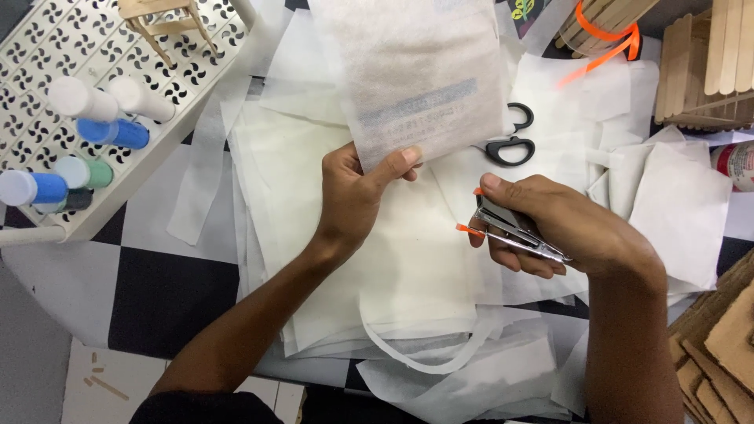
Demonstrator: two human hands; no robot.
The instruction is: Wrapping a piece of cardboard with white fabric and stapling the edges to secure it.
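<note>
Sheet: we hold up a thin white see-through fabric sheet (420, 74), its long side pointing away from us.
Left hand (353, 196): pinches its bottom edge.
Right hand (561, 228): grips a small metal stapler with orange tips (510, 228), just right of and below that edge.
Around: black-handled scissors (512, 141) lie on the white cloth pile (393, 275).

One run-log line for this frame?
left hand: holds white sheet | right hand: grips stapler | scissors behind
</note>
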